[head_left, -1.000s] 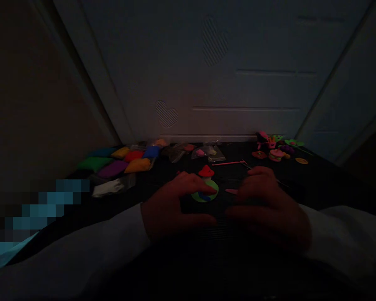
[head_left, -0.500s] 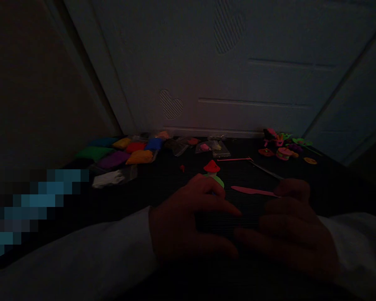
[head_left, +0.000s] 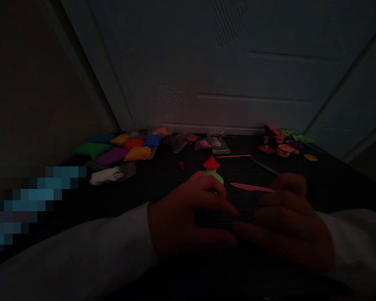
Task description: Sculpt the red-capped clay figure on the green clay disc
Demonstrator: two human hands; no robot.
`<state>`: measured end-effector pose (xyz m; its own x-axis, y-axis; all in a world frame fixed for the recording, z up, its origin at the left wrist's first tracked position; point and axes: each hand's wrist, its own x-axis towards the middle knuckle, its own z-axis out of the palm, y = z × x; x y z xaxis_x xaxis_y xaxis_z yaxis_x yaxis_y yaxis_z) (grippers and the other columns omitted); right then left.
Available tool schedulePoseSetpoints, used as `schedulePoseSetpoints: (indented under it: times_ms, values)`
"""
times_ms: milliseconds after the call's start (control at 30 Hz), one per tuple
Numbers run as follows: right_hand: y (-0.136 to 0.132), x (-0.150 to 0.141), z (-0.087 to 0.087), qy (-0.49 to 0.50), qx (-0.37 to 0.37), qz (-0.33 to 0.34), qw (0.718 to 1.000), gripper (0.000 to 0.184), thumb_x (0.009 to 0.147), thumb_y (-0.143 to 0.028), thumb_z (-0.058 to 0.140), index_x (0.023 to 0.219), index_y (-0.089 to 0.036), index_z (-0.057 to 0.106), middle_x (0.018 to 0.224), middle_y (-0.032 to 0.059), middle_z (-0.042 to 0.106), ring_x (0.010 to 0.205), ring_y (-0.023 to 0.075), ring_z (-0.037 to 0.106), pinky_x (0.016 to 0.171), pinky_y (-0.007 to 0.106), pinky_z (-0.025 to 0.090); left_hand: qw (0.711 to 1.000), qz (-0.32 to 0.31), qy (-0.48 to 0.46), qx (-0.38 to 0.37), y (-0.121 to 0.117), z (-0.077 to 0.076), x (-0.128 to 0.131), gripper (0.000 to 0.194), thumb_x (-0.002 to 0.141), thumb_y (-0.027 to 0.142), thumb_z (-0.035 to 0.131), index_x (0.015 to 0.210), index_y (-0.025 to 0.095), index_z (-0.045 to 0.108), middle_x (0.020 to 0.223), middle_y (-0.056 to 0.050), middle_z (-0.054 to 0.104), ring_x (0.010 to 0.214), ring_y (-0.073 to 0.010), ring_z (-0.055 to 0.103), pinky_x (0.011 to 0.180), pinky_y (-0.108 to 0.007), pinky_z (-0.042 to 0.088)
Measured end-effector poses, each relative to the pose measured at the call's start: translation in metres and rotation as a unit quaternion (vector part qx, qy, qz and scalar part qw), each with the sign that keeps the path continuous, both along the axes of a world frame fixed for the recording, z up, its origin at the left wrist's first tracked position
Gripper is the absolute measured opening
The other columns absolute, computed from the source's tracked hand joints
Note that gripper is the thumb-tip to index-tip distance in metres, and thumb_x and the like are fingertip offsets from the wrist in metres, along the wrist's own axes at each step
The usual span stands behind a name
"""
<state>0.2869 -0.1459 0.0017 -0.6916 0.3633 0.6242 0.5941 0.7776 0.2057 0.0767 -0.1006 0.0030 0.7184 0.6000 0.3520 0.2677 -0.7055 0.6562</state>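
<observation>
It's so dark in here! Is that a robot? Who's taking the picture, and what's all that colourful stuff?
No robot here, just a person's two bare hands, in pale sleeves. The camera is worn on the person's head, so it looks forward and down.

The left hand is in front of a little mushroom with a red top, hiding part of its green base. The right hand overlaps the end of a pink knife. Their fingertips come close together, but it's too dark to tell whether they hold anything.

On the dark table, colourful packets lie at the left, a small red piece lies nearer the mushroom, and little colourful figures sit at the far right.
</observation>
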Motion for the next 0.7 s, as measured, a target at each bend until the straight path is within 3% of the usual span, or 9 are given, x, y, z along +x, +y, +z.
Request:
schedulePoseSetpoints:
  times_ms: [167, 433, 700]
  values:
    - [0.007, 0.001, -0.004, 0.042, -0.03, 0.031, 0.998, 0.014, 0.084, -0.02, 0.05, 0.09, -0.025, 0.062, 0.066, -0.0028, 0.058, 0.069, 0.0131, 0.05, 0.077, 0.04, 0.031, 1.0, 0.016, -0.001, 0.018, 0.005, 0.005, -0.004, 0.031, 0.061, 0.031, 0.074, 0.091, 0.027, 0.067, 0.091, 0.001, 0.057, 0.086, -0.0156, 0.055, 0.08, -0.029, 0.046]
    - [0.022, -0.004, -0.011, 0.006, -0.225, -0.031, 0.974, 0.012, 0.078, -0.026, 0.055, 0.081, -0.022, 0.066, 0.078, 0.0027, 0.057, 0.076, 0.0164, 0.047, 0.078, 0.043, 0.026, 0.989, 0.131, 0.001, 0.062, 0.031, 0.009, -0.018, 0.014, 0.075, 0.03, 0.06, 0.084, 0.022, 0.067, 0.09, -0.001, 0.062, 0.087, -0.0161, 0.057, 0.084, -0.031, 0.045]
    - [0.026, 0.009, -0.006, 0.026, -0.292, -0.015, 0.956, 0.014, 0.075, -0.019, 0.056, 0.087, -0.022, 0.063, 0.094, 0.0034, 0.057, 0.089, 0.0181, 0.05, 0.08, 0.04, 0.028, 0.988, 0.132, -0.013, 0.079, 0.037, 0.008, -0.018, 0.012, 0.075, 0.028, 0.059, 0.081, 0.022, 0.067, 0.086, 0.001, 0.063, 0.082, -0.014, 0.057, 0.082, -0.027, 0.044]
